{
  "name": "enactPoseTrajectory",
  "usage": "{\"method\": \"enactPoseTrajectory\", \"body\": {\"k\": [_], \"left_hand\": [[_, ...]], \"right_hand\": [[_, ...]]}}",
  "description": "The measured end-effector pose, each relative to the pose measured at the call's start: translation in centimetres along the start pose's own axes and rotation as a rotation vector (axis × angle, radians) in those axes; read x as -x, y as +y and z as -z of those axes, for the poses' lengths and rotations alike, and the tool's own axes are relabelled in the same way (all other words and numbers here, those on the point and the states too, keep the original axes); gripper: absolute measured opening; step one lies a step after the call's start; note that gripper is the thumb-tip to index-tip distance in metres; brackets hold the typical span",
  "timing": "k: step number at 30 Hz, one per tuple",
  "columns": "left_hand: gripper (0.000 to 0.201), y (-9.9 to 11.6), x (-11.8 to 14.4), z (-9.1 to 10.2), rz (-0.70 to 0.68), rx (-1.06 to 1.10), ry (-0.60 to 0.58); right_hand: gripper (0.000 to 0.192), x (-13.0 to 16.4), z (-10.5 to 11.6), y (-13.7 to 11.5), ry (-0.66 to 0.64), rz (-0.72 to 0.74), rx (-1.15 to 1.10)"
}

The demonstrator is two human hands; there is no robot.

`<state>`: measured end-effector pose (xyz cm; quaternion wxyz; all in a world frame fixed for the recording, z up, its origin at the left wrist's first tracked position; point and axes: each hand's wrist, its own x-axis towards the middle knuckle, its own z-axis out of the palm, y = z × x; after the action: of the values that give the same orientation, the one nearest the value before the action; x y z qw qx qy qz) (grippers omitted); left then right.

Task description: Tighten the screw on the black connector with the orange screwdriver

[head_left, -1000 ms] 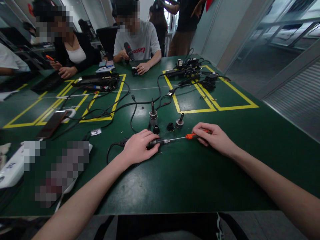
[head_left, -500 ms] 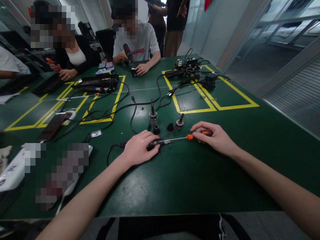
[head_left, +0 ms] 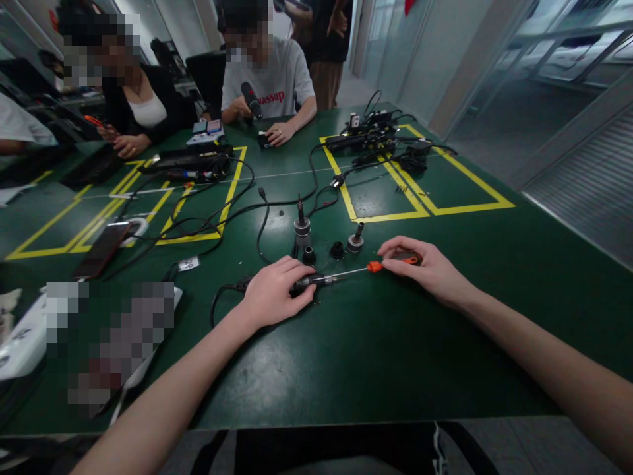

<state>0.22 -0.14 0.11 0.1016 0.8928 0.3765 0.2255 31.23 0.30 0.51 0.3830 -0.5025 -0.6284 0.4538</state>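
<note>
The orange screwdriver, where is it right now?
In the head view, the orange screwdriver lies just right of centre in the right hand, its tip at the black connector under the left hand.

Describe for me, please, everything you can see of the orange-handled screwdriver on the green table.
The screwdriver has an orange handle, partly black where fingers cover it, that looks like plastic, and a thin bright metal shaft. It lies almost level just above the green table, handle to the right and tip to the left. The right hand grips the handle. The tip meets the end of a small dark cylindrical part that the left hand pins to the table. Three small round parts stand just behind the shaft.
</note>
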Motion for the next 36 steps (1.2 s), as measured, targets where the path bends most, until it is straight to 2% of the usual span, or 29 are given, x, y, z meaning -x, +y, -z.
{"method": "enactPoseTrajectory", "body": {"k": [5,9,13,19,24,30,33,36], "left_hand": [[0.022,-0.01,-0.03,-0.04,0.001,0.008,-0.001],[0.022,0.03,-0.11,0.05,0.0,0.008,-0.003],[0.022,0.08,-0.1,0.15,0.006,0.012,-0.005],[0.023,0.03,-0.05,0.07,0.005,0.014,-0.001],[0.022,0.03,-0.09,0.0,0.007,0.006,-0.005],[0.023,-0.04,-0.09,-0.02,-0.001,0.01,0.0],[0.022,-0.1,-0.08,-0.03,-0.005,0.005,0.003],[0.022,-0.09,-0.08,-0.05,0.001,0.002,0.0]], "right_hand": [[0.053,0.09,-0.03,-0.04,-0.051,-0.037,0.052],[0.045,0.06,0.01,-0.19,-0.036,-0.022,0.08],[0.045,-0.09,-0.02,-0.09,0.014,0.013,0.021],[0.045,0.06,-0.03,-0.18,-0.034,-0.013,0.027],[0.037,0.0,0.06,-0.46,0.017,0.059,0.059],[0.053,0.06,0.04,-0.01,-0.057,-0.004,0.039],[0.043,0.11,0.05,-0.08,-0.045,-0.015,0.05],[0.037,0.08,-0.08,-0.23,-0.013,-0.007,-0.029]]}}
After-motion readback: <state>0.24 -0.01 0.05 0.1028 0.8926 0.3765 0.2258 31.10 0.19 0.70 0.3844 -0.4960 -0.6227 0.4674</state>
